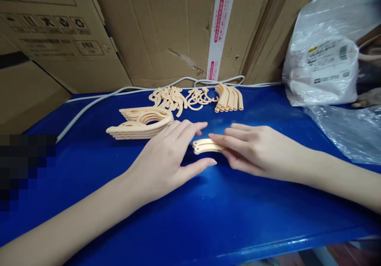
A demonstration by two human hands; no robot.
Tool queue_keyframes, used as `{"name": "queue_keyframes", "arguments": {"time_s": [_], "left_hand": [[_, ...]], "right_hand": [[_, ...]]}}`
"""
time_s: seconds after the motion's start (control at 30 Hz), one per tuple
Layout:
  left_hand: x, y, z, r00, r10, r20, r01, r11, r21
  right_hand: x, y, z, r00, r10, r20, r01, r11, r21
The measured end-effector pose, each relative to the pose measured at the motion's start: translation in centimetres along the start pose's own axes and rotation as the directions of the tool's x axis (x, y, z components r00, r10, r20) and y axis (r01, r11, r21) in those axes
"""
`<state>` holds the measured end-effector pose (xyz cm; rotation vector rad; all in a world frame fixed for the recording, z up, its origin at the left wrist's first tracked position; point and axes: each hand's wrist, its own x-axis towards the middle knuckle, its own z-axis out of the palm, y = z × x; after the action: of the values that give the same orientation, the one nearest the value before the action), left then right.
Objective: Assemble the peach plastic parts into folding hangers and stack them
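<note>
My right hand (250, 149) pinches a pair of curved beige hanger arms (205, 146) between thumb and fingers. Their rounded ends with small holes point left, and the other ends are hidden in the grip. Just left of them is my left hand (175, 151), its thumb and fingers spread apart around the free ends with nothing held. Behind its knuckles lies a stack of flat beige hanger pieces (137, 129) with round cutouts. Farther back are a heap of beige curved pieces (169, 99), several beige hooks (198, 98) and a row of matching curved arms (229, 98).
Large cardboard boxes (166, 31) wall off the back and left of the blue table (184, 226). A white cable (98, 97) runs along the rear edge. At right sit a clear plastic bag with a labelled packet (324, 63) and a loose plastic sheet (345, 131).
</note>
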<state>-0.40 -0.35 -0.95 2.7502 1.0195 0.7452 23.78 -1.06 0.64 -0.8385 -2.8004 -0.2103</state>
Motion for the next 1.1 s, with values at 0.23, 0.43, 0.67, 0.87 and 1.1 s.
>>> {"name": "queue_keyframes", "arguments": {"time_s": [0.23, 0.43, 0.67, 0.87, 1.1], "left_hand": [[0.1, 0.3, 0.0, 0.998, -0.009, 0.054, 0.01, 1.0, -0.016], [0.2, 0.1, -0.1, 0.998, -0.033, 0.061, 0.033, 0.999, 0.01], [0.3, -0.1, -0.2, 0.987, -0.024, 0.159, 0.027, 0.999, -0.02], [0.2, -0.1, -0.3, 0.972, -0.008, 0.233, 0.009, 1.0, -0.006], [0.2, -0.1, -0.3, 0.958, -0.004, 0.288, 0.009, 1.0, -0.014]], "right_hand": [[0.1, -0.6, 1.0, 0.99, -0.092, -0.103, 0.078, 0.988, -0.13], [-0.8, 0.6, 0.6, 0.994, -0.089, -0.059, 0.087, 0.996, -0.031], [-1.5, 1.4, 0.0, 0.999, -0.026, 0.041, 0.018, 0.983, 0.185], [-1.6, 1.3, 0.2, 0.997, -0.023, 0.067, 0.008, 0.975, 0.223], [-1.5, 1.3, 0.3, 0.997, -0.011, 0.07, -0.006, 0.97, 0.242]]}}
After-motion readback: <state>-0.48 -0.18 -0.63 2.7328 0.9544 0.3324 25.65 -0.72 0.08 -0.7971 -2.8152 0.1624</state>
